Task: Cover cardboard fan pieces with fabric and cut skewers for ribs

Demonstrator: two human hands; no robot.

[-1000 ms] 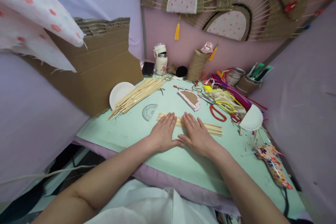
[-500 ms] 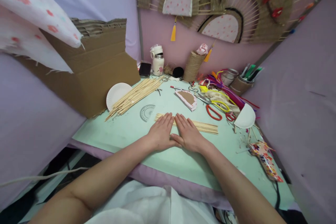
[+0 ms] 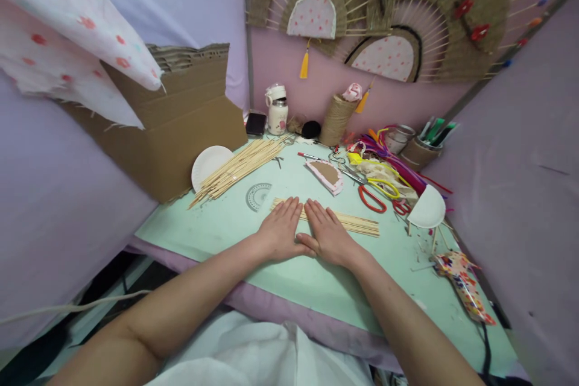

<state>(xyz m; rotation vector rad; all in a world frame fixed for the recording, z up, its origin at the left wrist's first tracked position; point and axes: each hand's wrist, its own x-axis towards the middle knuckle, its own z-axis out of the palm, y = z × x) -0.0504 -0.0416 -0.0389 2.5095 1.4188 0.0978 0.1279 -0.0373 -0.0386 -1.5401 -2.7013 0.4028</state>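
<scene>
Side by side and flat, my left hand (image 3: 281, 230) and my right hand (image 3: 326, 232) rest on a row of thin bamboo sticks (image 3: 359, 224) lying on the pale green tabletop. Both hands have their fingers stretched out, and the thumbs meet near the front. The palms and fingers hide the middle of the row; stick ends show at either side. Left of the hands lies a clear protractor (image 3: 259, 197). Beyond them sits a half-round cardboard piece (image 3: 326, 175) with a pink and white fabric edge.
A larger pile of bamboo sticks (image 3: 242, 170) leans over a white paper plate (image 3: 208, 164). Scissors (image 3: 373, 198) lie at right, near a folded plate (image 3: 427, 208) and a patterned glue gun (image 3: 465, 289). Cardboard (image 3: 181, 139) stands at left; a bottle (image 3: 277, 114) stands behind.
The camera view has shifted slightly, so the table and wall things appear a little lower and further right. Both hands stay flat on the sticks.
</scene>
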